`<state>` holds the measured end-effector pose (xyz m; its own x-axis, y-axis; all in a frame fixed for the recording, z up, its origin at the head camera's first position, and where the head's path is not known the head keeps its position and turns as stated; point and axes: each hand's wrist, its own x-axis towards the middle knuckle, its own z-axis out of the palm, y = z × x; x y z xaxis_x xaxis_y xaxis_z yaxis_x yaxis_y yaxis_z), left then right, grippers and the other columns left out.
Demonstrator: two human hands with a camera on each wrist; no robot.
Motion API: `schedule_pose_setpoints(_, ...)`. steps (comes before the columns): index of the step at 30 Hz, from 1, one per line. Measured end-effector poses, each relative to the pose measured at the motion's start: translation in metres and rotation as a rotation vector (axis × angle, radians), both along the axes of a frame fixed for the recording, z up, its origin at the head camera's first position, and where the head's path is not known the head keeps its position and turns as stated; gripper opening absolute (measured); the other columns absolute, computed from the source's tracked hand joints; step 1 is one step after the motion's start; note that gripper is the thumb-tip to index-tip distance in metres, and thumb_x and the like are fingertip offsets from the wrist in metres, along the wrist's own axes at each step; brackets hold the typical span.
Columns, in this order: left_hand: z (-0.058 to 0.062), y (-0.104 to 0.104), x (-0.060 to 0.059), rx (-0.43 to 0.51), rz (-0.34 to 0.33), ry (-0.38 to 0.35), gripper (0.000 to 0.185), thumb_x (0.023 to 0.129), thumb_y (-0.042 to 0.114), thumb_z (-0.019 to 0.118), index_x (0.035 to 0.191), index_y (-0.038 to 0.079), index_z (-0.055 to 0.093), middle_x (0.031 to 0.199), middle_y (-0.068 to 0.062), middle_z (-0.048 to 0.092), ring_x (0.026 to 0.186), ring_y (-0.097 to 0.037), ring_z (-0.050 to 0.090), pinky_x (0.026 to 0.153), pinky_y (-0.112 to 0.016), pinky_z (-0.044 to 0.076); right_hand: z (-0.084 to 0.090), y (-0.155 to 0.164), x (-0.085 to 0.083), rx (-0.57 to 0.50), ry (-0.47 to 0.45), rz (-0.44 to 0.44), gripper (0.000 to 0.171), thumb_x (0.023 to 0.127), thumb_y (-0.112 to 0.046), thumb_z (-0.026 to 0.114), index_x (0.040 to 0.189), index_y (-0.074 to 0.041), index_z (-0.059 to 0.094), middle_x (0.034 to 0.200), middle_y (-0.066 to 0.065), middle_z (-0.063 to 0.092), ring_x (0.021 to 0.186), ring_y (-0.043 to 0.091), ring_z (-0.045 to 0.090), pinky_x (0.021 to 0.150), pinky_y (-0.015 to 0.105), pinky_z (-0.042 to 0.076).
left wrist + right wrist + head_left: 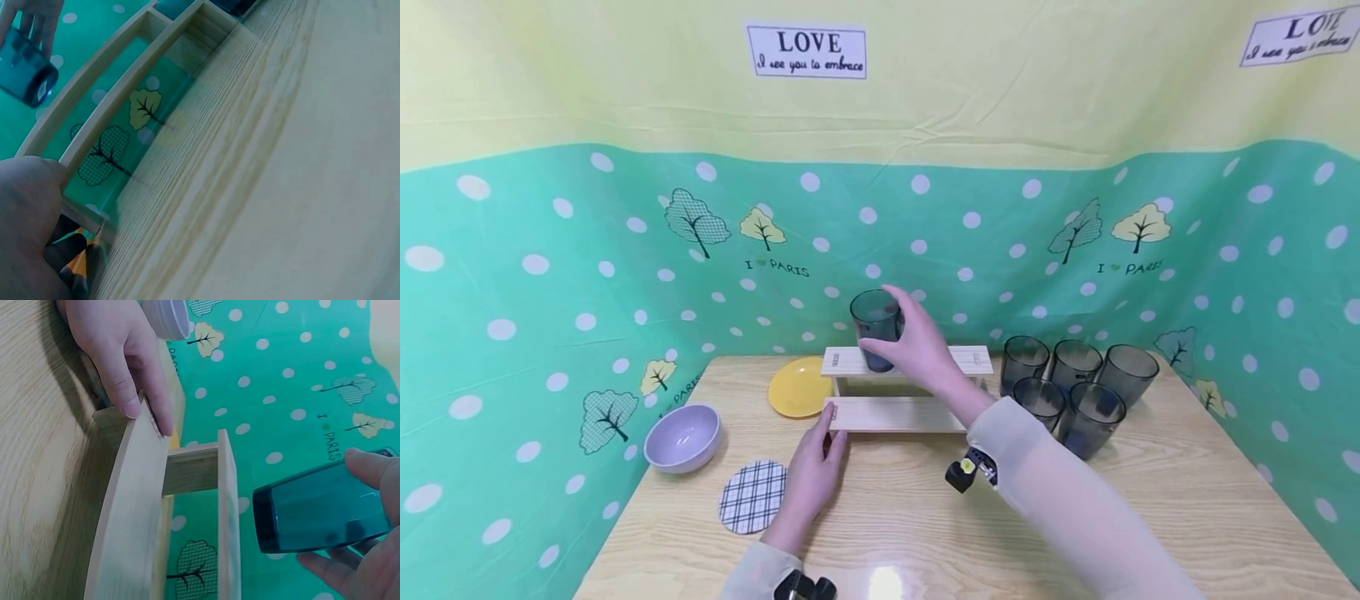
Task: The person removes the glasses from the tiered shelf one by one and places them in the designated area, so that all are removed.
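Note:
My right hand [917, 342] grips a dark tinted glass [876, 321] around its side, thumb on one side and fingers on the other. The glass is upright above the upper board of a two-tier wooden rack [895, 414]. In the right wrist view, a gap shows between the base of the glass [319, 509] and the upper board. My left hand [815, 471] holds the left end of the rack's lower board, its thumb [122, 390] at the front edge and a finger on the top face. In the left wrist view, part of this hand [28, 219] hides the board's end.
Several similar dark glasses [1090, 417] stand grouped right of the rack. A yellow plate [796, 388] lies left of the rack, partly behind it. A purple bowl [682, 439] sits at the table's left edge, and a checked round coaster [751, 497] lies by the left forearm.

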<state>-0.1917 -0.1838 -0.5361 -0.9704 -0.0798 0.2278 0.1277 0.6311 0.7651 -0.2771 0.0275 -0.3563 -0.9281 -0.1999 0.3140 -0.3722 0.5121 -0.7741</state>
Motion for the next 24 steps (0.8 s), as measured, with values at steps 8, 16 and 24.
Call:
schedule_pose_setpoints(8,-0.005,0.0,-0.001,-0.001,-0.004,0.02,0.063,0.115,0.029,0.062,0.172,0.013,0.04,0.164,-0.024,0.052,0.15,-0.046,0.051,0.125,-0.063,0.04,0.012,0.032,0.02,-0.008,-0.036,-0.018,0.098,0.093,-0.04,0.093,0.172,-0.029,0.036,0.166,0.009,0.049,0.153,0.036,0.047,0.117,0.062,0.049)
schedule_pose_setpoints(16,-0.006,-0.001,-0.002,-0.008,0.001,0.035,0.063,0.116,0.03,0.062,0.172,0.013,0.04,0.16,-0.026,0.055,0.147,-0.046,0.054,0.123,-0.063,0.042,0.024,0.068,0.044,-0.039,-0.068,-0.005,0.1,0.092,-0.038,0.095,0.172,-0.034,0.036,0.162,0.007,0.052,0.146,0.036,0.052,0.108,0.061,0.055)
schedule_pose_setpoints(24,-0.003,-0.001,-0.003,0.0,-0.005,-0.002,0.065,0.116,0.031,0.06,0.174,0.015,0.036,0.166,-0.024,0.049,0.151,-0.045,0.049,0.126,-0.063,0.038,0.029,0.1,0.065,0.018,-0.08,-0.025,0.099,0.092,-0.043,0.093,0.172,-0.039,0.035,0.159,0.001,0.053,0.133,0.037,0.06,0.096,0.058,0.058)
